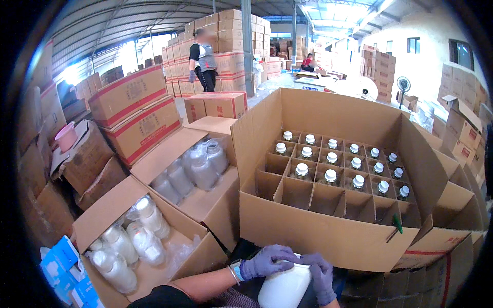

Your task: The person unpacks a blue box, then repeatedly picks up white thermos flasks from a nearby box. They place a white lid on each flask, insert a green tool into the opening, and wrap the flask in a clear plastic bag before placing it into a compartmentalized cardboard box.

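Note:
Both my hands wear purple-grey gloves and are closed around the top of a white plastic bottle (285, 288) at the lower edge, in front of a large carton. My left hand (269, 262) lies over the neck from the left. From the right, my right hand (320, 277) wraps the bottle's shoulder, fingers meeting the left ones. The hands hide the mouth of the bottle. Just beyond them stands the open carton (318, 233), split by cardboard dividers. Several see-through bottles with white caps (330, 176) sit upright in its compartments.
A green-handled tool (397, 224) hangs at the carton's front right. To the left, an open box (205, 252) holds white bottles (145, 243) in plastic; another holds frosted bottles (204, 172). Sealed cartons (139, 129) stack behind. One person (204, 59) stands farther back; another sits in the distance.

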Tool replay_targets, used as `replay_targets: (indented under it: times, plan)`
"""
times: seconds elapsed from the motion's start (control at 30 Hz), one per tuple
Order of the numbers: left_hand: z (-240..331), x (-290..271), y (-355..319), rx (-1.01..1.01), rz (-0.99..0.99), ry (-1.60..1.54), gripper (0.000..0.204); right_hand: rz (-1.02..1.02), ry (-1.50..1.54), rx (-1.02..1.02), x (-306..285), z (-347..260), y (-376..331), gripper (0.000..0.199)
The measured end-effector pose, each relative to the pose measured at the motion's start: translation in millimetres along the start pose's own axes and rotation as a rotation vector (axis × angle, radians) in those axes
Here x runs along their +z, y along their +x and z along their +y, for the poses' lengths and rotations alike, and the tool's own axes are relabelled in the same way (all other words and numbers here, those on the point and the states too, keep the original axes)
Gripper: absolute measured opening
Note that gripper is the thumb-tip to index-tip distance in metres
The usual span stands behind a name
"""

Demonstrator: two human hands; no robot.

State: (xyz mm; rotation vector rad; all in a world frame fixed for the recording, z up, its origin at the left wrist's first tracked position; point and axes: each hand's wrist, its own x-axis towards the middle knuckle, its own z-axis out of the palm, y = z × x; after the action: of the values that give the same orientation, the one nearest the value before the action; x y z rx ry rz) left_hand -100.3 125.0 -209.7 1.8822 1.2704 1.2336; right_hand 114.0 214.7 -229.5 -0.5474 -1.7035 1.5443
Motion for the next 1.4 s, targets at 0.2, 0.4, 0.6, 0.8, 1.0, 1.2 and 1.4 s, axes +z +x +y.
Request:
replay_targets:
  times: [0.2,0.4,0.6,0.8,1.0,1.2,1.4]
  plan:
    - [84.6,38.8,12.0,0.021,0.161,0.582,0.031,-0.035,0.569,0.215,14.7,4.9,11.3,0.043]
    - [-104.0,1.2,-16.0,-0.072,0.101,0.341,0.028,-0.229,-0.039,-0.378,22.1,-90.4,-33.6,0.040]
    - [-69.7,13.8,-7.7,-0.214,0.245,0.284,0.026,0.052,-0.365,-0.160,2.5,-83.0,7.3,0.031]
    - [-19.3,29.4,5.5,0.111,-0.118,-0.052,0.040,-0.737,-0.600,-0.607,-6.1,-148.8,-3.6,0.033]
    - [18.7,52.9,-13.1,-0.185,-0.540,-0.470,0.063,-0.987,-0.861,-0.929,51.8,-198.6,-36.9,0.051]
    - [67.2,95.1,-93.0,-0.190,0.004,-0.296,0.089,-0.312,-0.695,0.196,-40.3,-67.9,-23.6,0.067]
    - [62.3,14.6,-75.3,-0.388,-0.348,-0.391,0.087,-0.694,-0.937,-0.575,18.3,-183.3,-34.9,0.076]
